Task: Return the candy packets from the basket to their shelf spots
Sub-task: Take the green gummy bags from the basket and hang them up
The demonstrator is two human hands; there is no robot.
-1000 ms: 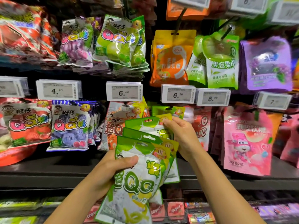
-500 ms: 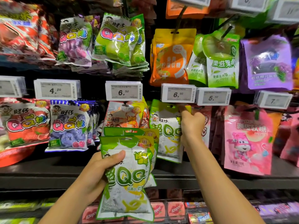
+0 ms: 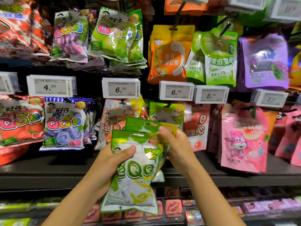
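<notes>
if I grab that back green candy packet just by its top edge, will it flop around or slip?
Likely floppy: the back green packet is a thin, crinkly pouch, so it would probably dangle and swing below the right hand. Its glossy film looks fairly slippery. It seems light, like the front packet held in the left hand.

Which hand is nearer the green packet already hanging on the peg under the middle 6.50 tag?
Right. The right hand is just below the hung green packet, pinching the rear held packet. The left hand sits lower and further left, gripping the front held packet.

Dark shop shelving [image 3: 211, 177] with white price tags [image 3: 120, 87] — lower tier perhaps blurred, dimly lit
</notes>
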